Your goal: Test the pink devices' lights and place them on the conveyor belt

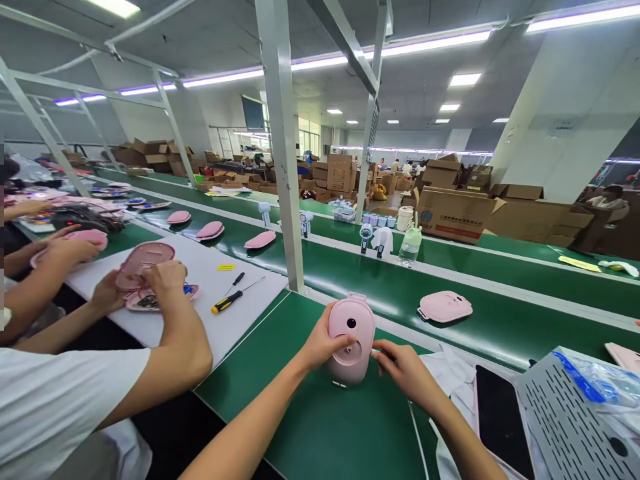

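Note:
I hold a pink plastic device upright on the green bench. My left hand grips its left side, thumb across the front near a dark round hole. My right hand touches its lower right edge with the fingertips. Beyond it, on the green conveyor, lies another pink device, flat and apart from both hands.
A co-worker on my left handles pink shells over a white mat with a yellow-handled screwdriver. More pink shells ride the conveyor. A metal post stands ahead. A perforated grey tray and dark phone sit at right.

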Available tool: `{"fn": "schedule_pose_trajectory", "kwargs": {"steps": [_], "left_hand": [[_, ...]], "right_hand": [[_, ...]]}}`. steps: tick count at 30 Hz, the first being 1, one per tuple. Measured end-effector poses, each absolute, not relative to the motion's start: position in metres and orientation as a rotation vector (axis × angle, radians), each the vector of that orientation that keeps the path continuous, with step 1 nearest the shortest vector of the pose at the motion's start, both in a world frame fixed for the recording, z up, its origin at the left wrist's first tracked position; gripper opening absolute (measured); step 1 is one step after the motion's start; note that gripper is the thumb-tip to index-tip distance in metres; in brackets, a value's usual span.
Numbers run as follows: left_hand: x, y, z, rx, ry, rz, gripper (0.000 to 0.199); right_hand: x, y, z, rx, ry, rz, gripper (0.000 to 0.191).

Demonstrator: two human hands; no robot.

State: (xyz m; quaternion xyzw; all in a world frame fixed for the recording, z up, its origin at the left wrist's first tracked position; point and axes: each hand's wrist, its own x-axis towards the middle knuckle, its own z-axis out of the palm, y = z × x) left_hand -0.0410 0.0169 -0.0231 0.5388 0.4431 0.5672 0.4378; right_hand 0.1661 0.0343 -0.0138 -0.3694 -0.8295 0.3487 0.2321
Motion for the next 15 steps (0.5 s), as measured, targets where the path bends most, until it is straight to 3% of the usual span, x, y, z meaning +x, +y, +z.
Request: {"fn": "schedule_pose_trajectory", "kwargs": {"steps": [2, 9, 15], "left_hand": [[-0.041, 0.011, -0.028, 1.326, 1.085, 1.326, 0.07], [-0.037, -0.018, -0.01, 1.308, 1.118, 1.224, 0.082], [-0.018, -0.059, 0.042, 1.354, 1.183, 1.208, 0.059]], "right_hand": [[0.167, 0.037, -0.019, -1.013, -2.242, 1.0, 0.032], [0.169, 0.025, -0.019, -0.927, -2.139, 1.164, 0.037], [0.177, -0.006, 0.008, -0.96, -2.215, 1.032, 0.038]]}}
